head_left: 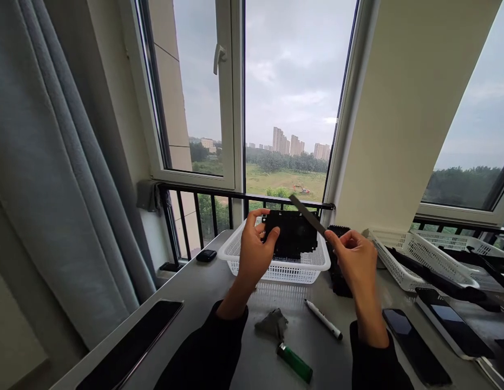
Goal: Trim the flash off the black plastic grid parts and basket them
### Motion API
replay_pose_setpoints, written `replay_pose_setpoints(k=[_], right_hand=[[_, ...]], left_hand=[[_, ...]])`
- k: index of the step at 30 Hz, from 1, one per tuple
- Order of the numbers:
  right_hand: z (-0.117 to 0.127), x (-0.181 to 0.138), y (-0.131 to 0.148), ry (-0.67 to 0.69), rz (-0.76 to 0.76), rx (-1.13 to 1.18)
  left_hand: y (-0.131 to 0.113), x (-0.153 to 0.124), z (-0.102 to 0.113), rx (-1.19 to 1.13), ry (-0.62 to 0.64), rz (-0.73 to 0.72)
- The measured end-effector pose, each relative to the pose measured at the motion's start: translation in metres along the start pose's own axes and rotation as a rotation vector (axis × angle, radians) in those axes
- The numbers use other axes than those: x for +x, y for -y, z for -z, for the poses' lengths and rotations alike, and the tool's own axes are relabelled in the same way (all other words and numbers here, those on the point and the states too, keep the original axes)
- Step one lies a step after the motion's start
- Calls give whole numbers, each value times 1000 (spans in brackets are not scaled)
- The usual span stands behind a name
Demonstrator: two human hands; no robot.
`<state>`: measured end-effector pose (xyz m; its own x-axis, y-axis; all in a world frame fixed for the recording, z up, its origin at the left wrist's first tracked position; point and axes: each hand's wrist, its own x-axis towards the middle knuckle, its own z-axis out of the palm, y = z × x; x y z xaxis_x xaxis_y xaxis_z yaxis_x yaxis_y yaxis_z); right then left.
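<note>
My left hand (254, 252) is raised above the grey table and grips a flat black rectangular part (293, 234) by its left edge, thumb on its front. My right hand (356, 259) pinches the lower end of a thin dark strip (307, 214), which slants up to the left across the black part's upper right corner. Behind both hands sits a white mesh basket (276, 268). A stack of black parts (336, 273) stands just right of the basket, behind my right hand.
On the table near me lie a white pen (322, 318), a green lighter (295, 363), a grey cloth (273, 323) and dark phones (414, 344). More white baskets (414, 257) stand at the right. A black slab (132, 344) lies front left, a small black object (206, 255) by the window rail.
</note>
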<state>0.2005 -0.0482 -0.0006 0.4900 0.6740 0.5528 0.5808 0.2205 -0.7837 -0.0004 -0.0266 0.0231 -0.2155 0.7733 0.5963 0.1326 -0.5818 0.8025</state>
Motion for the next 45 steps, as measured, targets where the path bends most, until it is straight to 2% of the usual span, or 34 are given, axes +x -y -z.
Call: replay_pose_setpoints(k=[4, 7, 10, 14, 17, 21, 24, 28, 31, 34, 37, 41, 45], right_hand=[[9, -4, 16, 46, -49, 109], [3, -13, 27, 119, -19, 152], [-7, -13, 19, 149, 2, 107], [-7, -1, -2, 57, -25, 51], [1, 3, 1, -8, -47, 53], [1, -7, 19, 49, -12, 139], [-6, -10, 18, 92, 16, 100], [-7, 0, -1, 9, 4, 32], [1, 3, -1, -48, -21, 30], [5, -3, 15, 8, -24, 102], [-2, -11, 25, 85, 2, 90], [-12, -8, 11, 71, 15, 31], [-4, 0, 4, -4, -42, 41]], left_hand=[[1, 0, 0, 17, -8, 0], [-1, -2, -3, -22, 39, 3], [-4, -3, -4, -36, 54, -1], [-3, -1, -1, -17, 18, 34], [1, 1, 1, -4, 6, 42], [3, 1, -1, 11, 8, 27], [1, 0, -2, -14, 24, 13], [1, 1, 0, -10, 5, 21], [5, 2, 1, -6, 0, 55], [7, 2, 0, -31, 27, 65], [3, 1, -2, -42, 49, 52], [-5, -1, 0, -23, 5, 41], [-4, 0, 2, 9, -36, 50]])
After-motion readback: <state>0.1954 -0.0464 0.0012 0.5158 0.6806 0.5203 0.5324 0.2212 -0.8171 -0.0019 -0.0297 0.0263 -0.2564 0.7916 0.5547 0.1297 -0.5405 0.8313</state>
